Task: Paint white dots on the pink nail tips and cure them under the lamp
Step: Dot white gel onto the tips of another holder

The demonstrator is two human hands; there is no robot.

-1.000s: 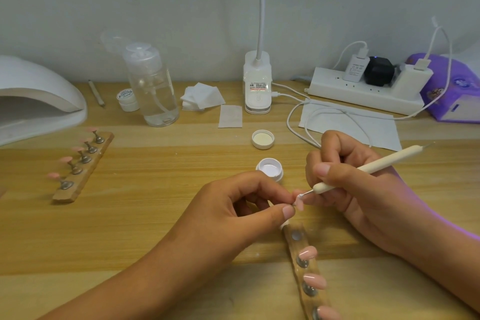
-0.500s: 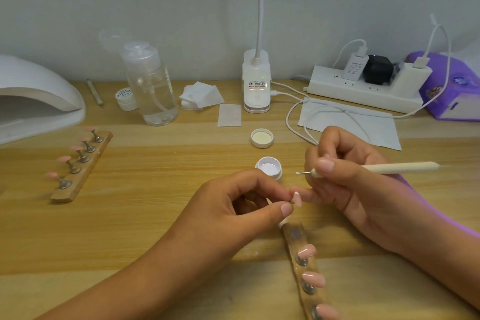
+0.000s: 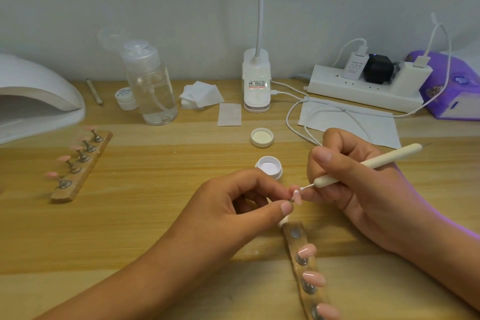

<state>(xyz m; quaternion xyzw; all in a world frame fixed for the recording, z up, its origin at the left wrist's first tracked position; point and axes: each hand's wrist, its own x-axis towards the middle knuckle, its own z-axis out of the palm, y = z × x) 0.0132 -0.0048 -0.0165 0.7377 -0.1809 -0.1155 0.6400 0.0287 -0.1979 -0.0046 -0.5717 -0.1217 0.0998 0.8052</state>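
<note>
My left hand (image 3: pixel 241 202) pinches the small metal stand of one pink nail tip (image 3: pixel 297 196) between thumb and forefinger. My right hand (image 3: pixel 358 184) grips a white dotting pen (image 3: pixel 368 163), and its white-tipped metal point touches the top of that nail tip. An open pot of white gel (image 3: pixel 269 167) stands just behind my fingers, its lid (image 3: pixel 262 137) farther back. A wooden holder strip (image 3: pixel 304 275) below my hands carries three pink tips and one bare magnet. A second strip (image 3: pixel 80 163) with several pink tips lies at the left, beside the white curing lamp (image 3: pixel 33 101).
A clear pump bottle (image 3: pixel 152 86), a small white jar (image 3: pixel 126 97), cotton pads (image 3: pixel 201 93) and a desk lamp base (image 3: pixel 256 83) line the back. A power strip (image 3: pixel 363 88) with chargers, loose cables, a paper sheet (image 3: pixel 363 122) and a purple tissue pack (image 3: pixel 452 86) sit at the right.
Half a second ago the pen was lifted and level, clear of the nail tip. My right hand has brought its point back down onto the tip held by my left hand.
</note>
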